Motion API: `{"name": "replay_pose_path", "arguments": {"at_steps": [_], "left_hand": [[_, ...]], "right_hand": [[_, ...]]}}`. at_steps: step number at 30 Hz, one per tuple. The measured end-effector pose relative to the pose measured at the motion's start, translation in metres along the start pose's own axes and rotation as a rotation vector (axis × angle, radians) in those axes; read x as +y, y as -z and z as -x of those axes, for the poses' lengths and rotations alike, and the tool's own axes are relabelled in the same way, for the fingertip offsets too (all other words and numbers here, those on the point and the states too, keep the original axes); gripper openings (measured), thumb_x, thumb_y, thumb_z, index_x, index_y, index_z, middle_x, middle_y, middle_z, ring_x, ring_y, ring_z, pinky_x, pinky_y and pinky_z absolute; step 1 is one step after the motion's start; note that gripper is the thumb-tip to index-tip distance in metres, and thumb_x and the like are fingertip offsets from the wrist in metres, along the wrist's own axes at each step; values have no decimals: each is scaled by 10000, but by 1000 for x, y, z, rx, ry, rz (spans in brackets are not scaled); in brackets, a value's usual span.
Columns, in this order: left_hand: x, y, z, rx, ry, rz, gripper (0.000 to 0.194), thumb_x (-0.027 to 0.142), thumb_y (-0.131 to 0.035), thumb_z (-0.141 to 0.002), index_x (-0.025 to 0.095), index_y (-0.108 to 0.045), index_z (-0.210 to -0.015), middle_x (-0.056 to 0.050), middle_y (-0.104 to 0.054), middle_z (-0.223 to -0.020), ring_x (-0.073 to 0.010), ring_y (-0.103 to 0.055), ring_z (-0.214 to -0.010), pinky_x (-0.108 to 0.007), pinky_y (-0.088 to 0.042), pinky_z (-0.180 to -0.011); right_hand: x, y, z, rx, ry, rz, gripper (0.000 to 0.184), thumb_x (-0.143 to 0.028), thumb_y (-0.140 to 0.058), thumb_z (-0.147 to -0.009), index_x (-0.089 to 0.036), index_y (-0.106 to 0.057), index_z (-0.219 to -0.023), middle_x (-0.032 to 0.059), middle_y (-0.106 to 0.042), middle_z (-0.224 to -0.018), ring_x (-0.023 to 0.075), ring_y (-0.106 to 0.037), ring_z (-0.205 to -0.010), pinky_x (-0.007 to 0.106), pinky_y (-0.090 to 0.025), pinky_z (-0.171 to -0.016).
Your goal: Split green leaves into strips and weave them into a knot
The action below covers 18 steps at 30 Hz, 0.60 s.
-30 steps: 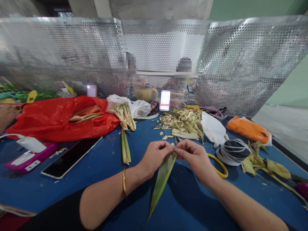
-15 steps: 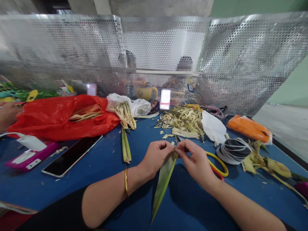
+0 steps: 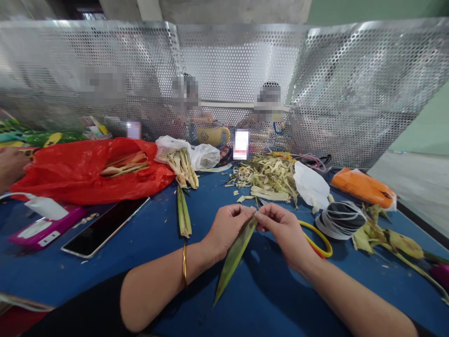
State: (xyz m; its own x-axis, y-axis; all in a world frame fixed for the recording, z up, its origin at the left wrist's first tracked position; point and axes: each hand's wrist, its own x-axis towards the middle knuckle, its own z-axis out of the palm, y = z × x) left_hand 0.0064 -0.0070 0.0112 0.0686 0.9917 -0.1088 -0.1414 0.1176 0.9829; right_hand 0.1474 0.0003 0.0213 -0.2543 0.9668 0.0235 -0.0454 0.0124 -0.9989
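Leaf (image 3: pixel 234 260): nearside of pile (image 3: pixel 268 175), tip slanting away!
Left hand (image 3: pixel 226 229): pinching its pile-end.
Right hand (image 3: pixel 282 231): pinching there too, equally near.

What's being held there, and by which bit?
A long green leaf, pinched at its far end by the left grip and right grip together; its near, pointed end is free.

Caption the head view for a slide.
Two bare hands pinch a long pointed green leaf over a blue table, near pale-green plant scraps.
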Motion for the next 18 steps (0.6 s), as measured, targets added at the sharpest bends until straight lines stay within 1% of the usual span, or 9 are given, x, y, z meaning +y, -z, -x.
{"name": "replay_pose_path", "arguments": {"at_steps": [3, 6, 11, 14, 16, 18], "left_hand": [[-3, 0, -1, -23, -2, -35, 319, 448, -632, -747, 131, -658, -726, 21, -581, -598, -74, -395, -501, -201, -293, -485], [-4, 0, -2, -24, -24, -106, 381, 495, -604, -755, 119, -666, -754, 8, -582, -628, -85, -401, -528, -206, -293, -494], [-4, 1, -2, -43, -72, -159, 398, 500, -572, -774, 111, -655, -747, 21, -519, -610, -88, -371, -550, -213, -288, -514], [-3, 0, -2, -28, -69, -147, 384, 499, -587, -758, 119, -634, -722, 37, -476, -588, -87, -348, -544, -215, -278, -511], [-2, 0, -1, -21, -59, -156, 394, 509, -580, -759, 121, -634, -721, 38, -470, -581, -88, -339, -538, -217, -266, -503], [-1, 1, -1, -22, -61, -174, 409, 514, -554, -777, 118, -644, -729, 25, -500, -596, -94, -360, -546, -219, -275, -509]], "right_hand": [[1, 2, -1, 34, 18, 16, 274, -405, -688, -722, -171, -552, -675, -37, -526, -593, 104, -483, -575, 238, -368, -565], [2, 2, -2, 43, 55, 53, 249, -386, -663, -738, -180, -541, -666, -39, -512, -588, 110, -479, -576, 243, -374, -566], [3, 1, 2, 93, 242, 225, 169, -304, -591, -800, -195, -534, -684, -27, -513, -629, 126, -480, -620, 257, -407, -604], [3, 2, 4, 97, 329, 335, 139, -269, -565, -829, -199, -542, -711, -18, -527, -657, 129, -483, -635, 253, -406, -600], [3, 2, 4, 96, 345, 334, 135, -264, -560, -841, -201, -543, -723, -14, -535, -664, 129, -490, -640, 250, -414, -603], [2, 2, 4, 81, 329, 279, 141, -279, -555, -854, -202, -542, -738, -12, -550, -671, 129, -514, -648, 252, -431, -617]]}}
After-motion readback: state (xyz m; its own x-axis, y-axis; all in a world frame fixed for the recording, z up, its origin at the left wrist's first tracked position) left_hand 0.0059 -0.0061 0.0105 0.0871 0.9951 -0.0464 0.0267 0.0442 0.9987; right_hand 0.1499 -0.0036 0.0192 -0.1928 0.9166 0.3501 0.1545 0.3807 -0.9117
